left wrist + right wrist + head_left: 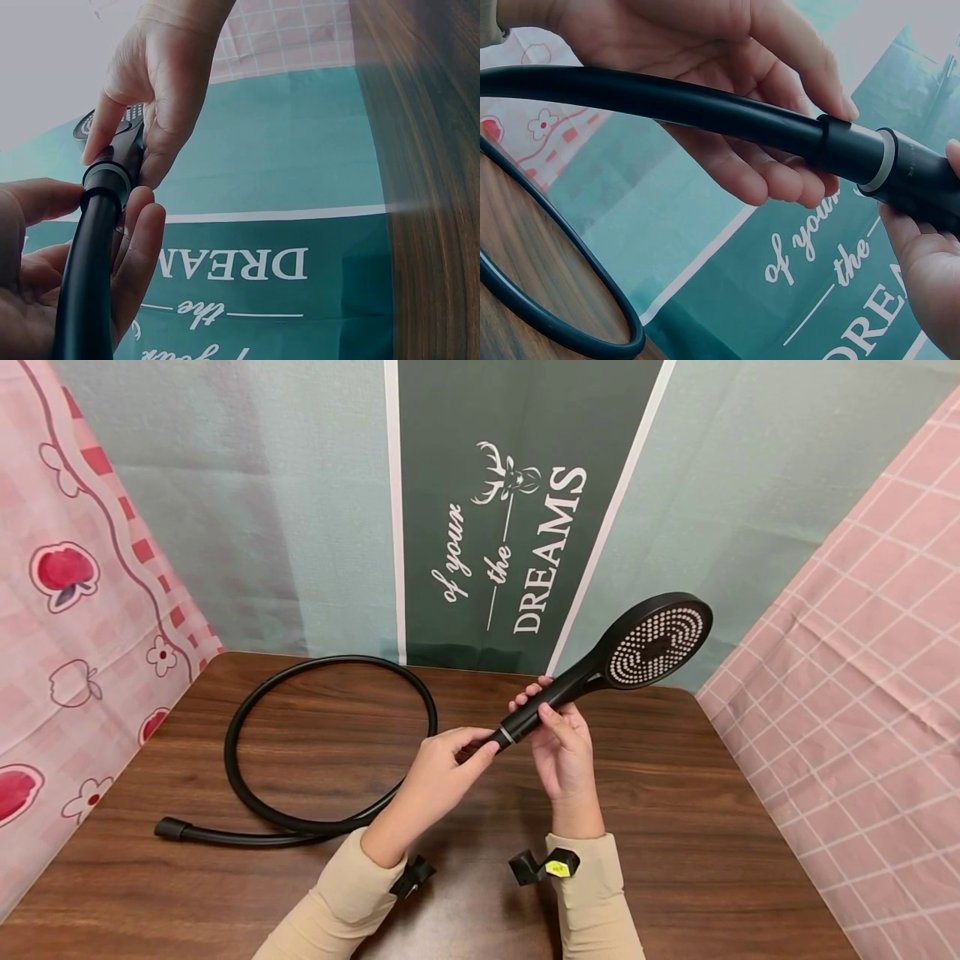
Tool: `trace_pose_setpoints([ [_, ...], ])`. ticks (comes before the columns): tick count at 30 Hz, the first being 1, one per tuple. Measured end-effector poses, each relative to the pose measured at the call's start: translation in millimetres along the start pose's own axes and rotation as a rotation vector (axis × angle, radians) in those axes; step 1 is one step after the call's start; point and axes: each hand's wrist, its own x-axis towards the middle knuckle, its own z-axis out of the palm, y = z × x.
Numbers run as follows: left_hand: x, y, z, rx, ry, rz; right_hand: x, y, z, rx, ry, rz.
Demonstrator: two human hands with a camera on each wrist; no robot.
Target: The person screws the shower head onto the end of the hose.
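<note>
A black shower head [660,643] with pale nozzles is held tilted above the table, its face at the upper right. My right hand [566,743] grips its handle [551,702], thumb on the near side. At the handle's lower end, my left hand [442,777] pinches the end fitting [847,150] of a black shower hose [705,105]. The fitting meets the handle at a light ring [881,161]; whether they are screwed tight I cannot tell. From there the hose runs back past the left palm and down to the table.
The rest of the hose lies in a large loop [232,760] on the brown wooden table [675,827], its free end fitting [172,828] at the left. Patterned cloths hang around the table, with a dark green lettered panel [465,410] behind it.
</note>
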Motion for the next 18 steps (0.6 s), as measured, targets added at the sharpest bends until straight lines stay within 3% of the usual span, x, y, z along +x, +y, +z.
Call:
trace_pose_setpoints([
  [18, -0.2, 2.6, 0.8, 0.038, 0.027, 0.020, 0.5, 0.1, -0.4, 0.010, -0.003, 0.004],
])
